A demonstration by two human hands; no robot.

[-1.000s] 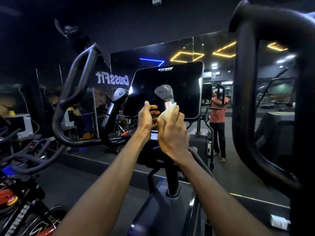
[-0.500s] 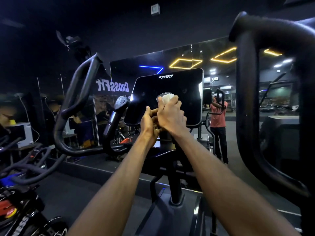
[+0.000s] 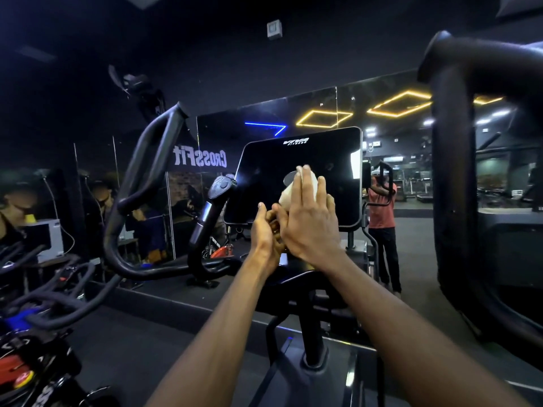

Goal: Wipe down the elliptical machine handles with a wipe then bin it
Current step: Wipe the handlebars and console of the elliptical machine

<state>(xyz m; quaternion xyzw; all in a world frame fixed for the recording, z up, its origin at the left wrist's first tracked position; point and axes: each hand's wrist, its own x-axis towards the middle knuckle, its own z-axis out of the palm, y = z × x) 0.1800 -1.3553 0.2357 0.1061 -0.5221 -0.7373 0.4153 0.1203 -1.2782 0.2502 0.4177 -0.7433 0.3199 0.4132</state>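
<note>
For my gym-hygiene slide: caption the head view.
Right hand presses a white wipe onto the elliptical handle, left hand gripping it below.

The console screen (image 3: pixel 264 171) is glossy black and smooth, the big curved handles (image 3: pixel 147 160) look matt black (rubbery, perhaps), the short grip (image 3: pixel 206 211) carries a shiny metal band, and the wipe (image 3: pixel 286 196) is pale, soft, crumpled.
</note>
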